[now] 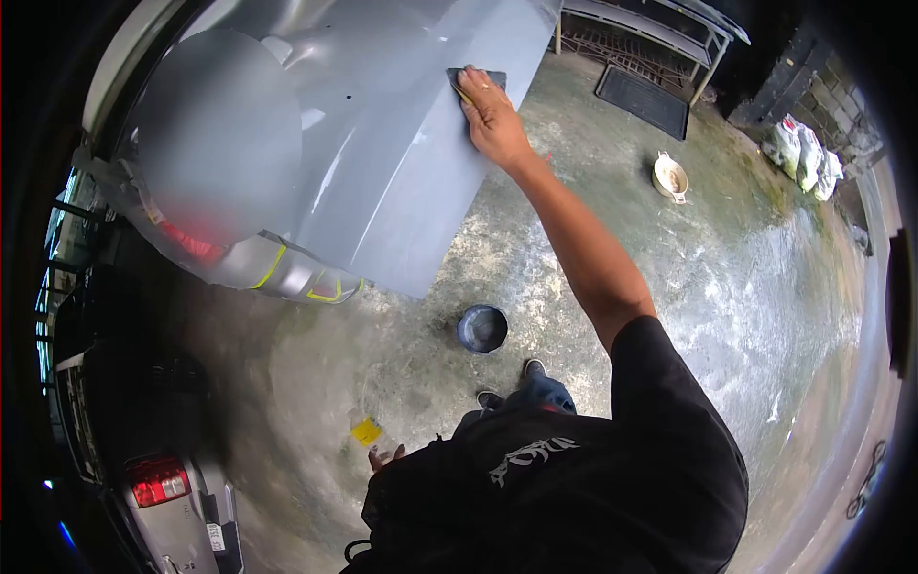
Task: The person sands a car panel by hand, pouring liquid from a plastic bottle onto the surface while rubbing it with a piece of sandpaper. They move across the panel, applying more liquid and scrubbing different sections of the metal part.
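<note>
My right hand point(492, 117) lies on a dark sheet of sandpaper point(496, 78), pressing it against the grey car panel point(402, 172) near its right edge. A sliver of yellow shows under the fingers, perhaps a backing pad. My right arm is stretched far forward. Low in the view, my left hand point(384, 458) hangs beside my body, partly hidden by my black shirt, with its visible fingers apart. Just beyond its fingertips is a small yellow piece point(365, 431); it seems separate from the hand and on the floor.
A dark bucket point(482, 329) stands on the wet concrete near my feet. Farther right are a white basin point(670, 178), a black tray point(643, 100), a metal rack point(660, 43) and filled sacks point(803, 153). A silver vehicle with a red tail light point(158, 481) stands lower left.
</note>
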`<state>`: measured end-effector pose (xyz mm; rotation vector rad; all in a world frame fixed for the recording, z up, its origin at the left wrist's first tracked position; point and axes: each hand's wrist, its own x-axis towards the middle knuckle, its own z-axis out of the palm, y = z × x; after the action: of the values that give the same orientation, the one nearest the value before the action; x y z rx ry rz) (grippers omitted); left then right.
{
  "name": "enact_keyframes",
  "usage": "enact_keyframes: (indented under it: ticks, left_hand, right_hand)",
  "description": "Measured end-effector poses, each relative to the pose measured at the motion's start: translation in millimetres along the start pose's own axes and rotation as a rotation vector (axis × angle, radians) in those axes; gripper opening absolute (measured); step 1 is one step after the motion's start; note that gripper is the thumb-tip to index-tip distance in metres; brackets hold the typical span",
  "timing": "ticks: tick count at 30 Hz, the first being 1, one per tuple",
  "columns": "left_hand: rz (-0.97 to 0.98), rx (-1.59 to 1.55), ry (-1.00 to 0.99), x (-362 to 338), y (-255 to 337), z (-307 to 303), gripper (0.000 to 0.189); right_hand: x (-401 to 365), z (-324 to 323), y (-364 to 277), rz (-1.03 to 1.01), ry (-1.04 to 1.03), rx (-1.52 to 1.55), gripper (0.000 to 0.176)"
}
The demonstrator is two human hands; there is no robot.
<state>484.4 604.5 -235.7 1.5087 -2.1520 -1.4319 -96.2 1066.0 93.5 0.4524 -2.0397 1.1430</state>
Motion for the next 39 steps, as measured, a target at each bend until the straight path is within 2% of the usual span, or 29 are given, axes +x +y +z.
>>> enact_keyframes:
  ticks: [2,4,6,7,9,11,14,16,19,22,26,28,31,32,34,36,39]
  left_hand:
    - [-0.015,-0.012,0.023,-8.8,0.8,6.7,0.089]
    - [-0.006,0.051,0.031,-16.2,2.7,12.3,0.088]
    - [-0.002,0.102,0.038,-25.0,1.9,16.1,0.086]
    - [0.003,0.120,0.044,-25.9,4.7,19.5,0.086]
    - [0.004,0.154,0.051,-28.6,12.6,27.9,0.084]
    - [-0.002,0.187,0.064,-30.3,18.3,34.2,0.083]
    - [-0.014,0.190,0.067,-28.6,17.8,39.5,0.081]
    - [-0.004,0.152,0.058,-16.7,17.2,37.1,0.080]
    - [0.012,0.101,0.032,8.4,12.5,28.0,0.080]
    - [0.034,0.068,0.001,40.7,8.5,12.9,0.079]
    - [0.077,0.040,-0.057,90.6,15.7,-3.9,0.078]
    - [0.099,0.029,-0.087,118.7,22.5,-9.4,0.077]
    - [0.128,0.009,-0.107,165.4,31.1,-13.0,0.080]
    - [0.150,-0.024,-0.127,177.6,34.3,-14.4,0.083]
    - [0.175,0.018,-0.145,187.6,51.0,-17.8,0.084]
    - [0.187,0.069,-0.174,198.9,64.4,-18.2,0.086]
    - [0.230,0.109,-0.194,213.5,72.4,-17.6,0.088]
  right_hand:
    - [-22.7,8.9,-40.5,-0.043,0.031,-0.097,0.040]
    - [-52.4,8.6,-104.3,-0.274,-0.224,-0.154,0.052]
    - [-73.3,11.2,-154.9,-0.457,-0.370,-0.003,0.054]
    - [-72.2,11.4,-157.1,-0.463,-0.376,0.008,0.054]
    - [-57.3,8.8,-148.7,-0.593,-0.423,0.030,0.041]
    - [-24.7,10.2,-120.1,-0.621,-0.346,-0.102,0.038]
    - [26.7,7.3,-100.6,-0.462,-0.214,-0.135,0.032]
    - [28.3,14.1,-103.5,-0.342,-0.348,-0.194,0.037]
    - [-11.6,31.1,-158.0,-0.543,-0.370,-0.279,0.047]
    - [-24.3,37.6,-195.6,-0.537,-0.433,-0.217,0.044]
    - [21.8,40.5,-163.7,-0.506,-0.335,-0.393,0.039]
    - [40.3,42.7,-158.2,-0.379,-0.387,-0.388,0.042]
    - [13.2,60.8,-200.1,-0.368,-0.458,-0.299,0.049]
    - [1.6,63.7,-227.0,-0.489,-0.513,-0.334,0.057]
    - [-13.7,71.8,-249.3,-0.453,-0.554,-0.273,0.061]
    - [5.5,62.8,-234.6,-0.539,-0.553,-0.490,0.054]
    - [38.9,50.0,-199.3,-0.470,-0.459,-0.620,0.047]
